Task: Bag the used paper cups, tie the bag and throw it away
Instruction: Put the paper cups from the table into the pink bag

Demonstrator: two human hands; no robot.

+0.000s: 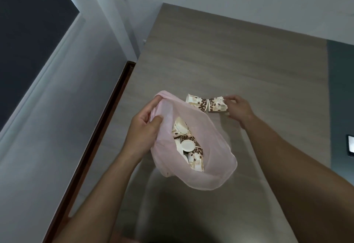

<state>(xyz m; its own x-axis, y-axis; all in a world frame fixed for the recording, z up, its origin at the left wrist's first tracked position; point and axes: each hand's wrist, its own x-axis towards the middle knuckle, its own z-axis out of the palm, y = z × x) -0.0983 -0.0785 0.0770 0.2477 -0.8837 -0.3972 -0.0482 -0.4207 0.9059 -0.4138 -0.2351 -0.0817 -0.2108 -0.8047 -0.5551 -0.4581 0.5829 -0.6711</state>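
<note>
Lying beside bag (pixel 216 152), two cups (pixel 207 105) on table (pixel 249 61).

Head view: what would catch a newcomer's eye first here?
The pink bag at centre, its mouth held open by the left hand, with used cups piled inside. Beyond it, a loose cup and a crushed cup lie end to end on the table, the right hand pinching the crushed cup.
</note>
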